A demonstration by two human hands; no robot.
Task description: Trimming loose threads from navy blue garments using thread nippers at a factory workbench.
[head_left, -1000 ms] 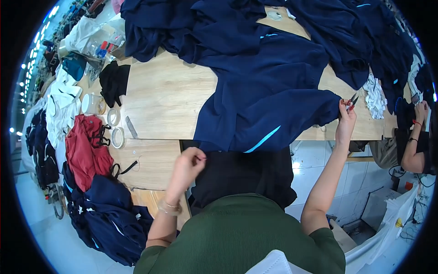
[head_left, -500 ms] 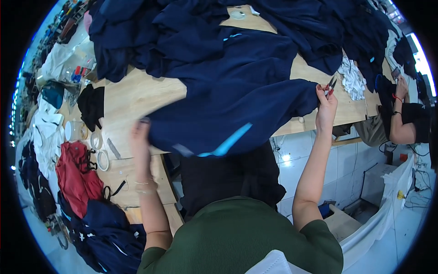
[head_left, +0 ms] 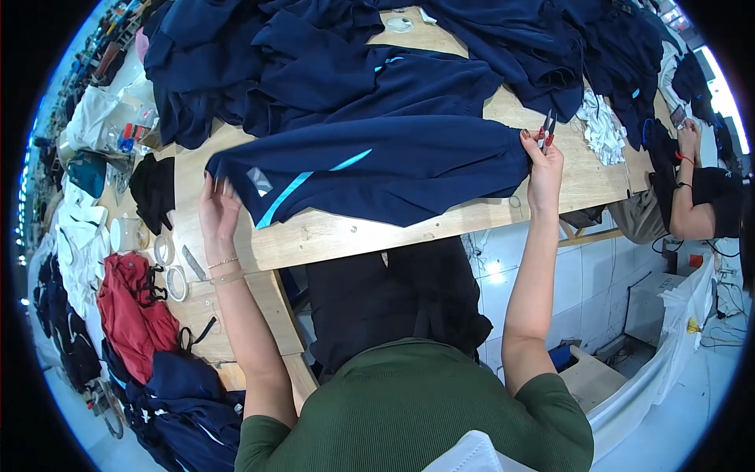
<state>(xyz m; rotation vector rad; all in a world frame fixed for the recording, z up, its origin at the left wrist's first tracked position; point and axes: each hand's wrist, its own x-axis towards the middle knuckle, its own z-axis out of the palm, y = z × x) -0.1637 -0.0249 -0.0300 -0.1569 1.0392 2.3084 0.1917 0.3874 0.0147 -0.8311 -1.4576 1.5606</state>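
Observation:
A navy garment (head_left: 393,169) with a light blue stripe lies stretched across the wooden table (head_left: 330,232). My left hand (head_left: 218,208) grips its left end, next to a small grey label. My right hand (head_left: 543,161) holds the garment's right end and also pinches small red-handled snips (head_left: 546,130) that point up. More navy garments (head_left: 338,55) are heaped behind it.
Tape rolls (head_left: 169,267), a white cup (head_left: 126,234) and a black cloth (head_left: 153,189) sit at the table's left end. Red and navy clothes (head_left: 134,315) pile at lower left. White scraps (head_left: 602,130) lie at right, where another person (head_left: 692,189) works.
My left hand rose from below the table edge and took the garment's left end. The garment got pulled out flat and long between both hands.

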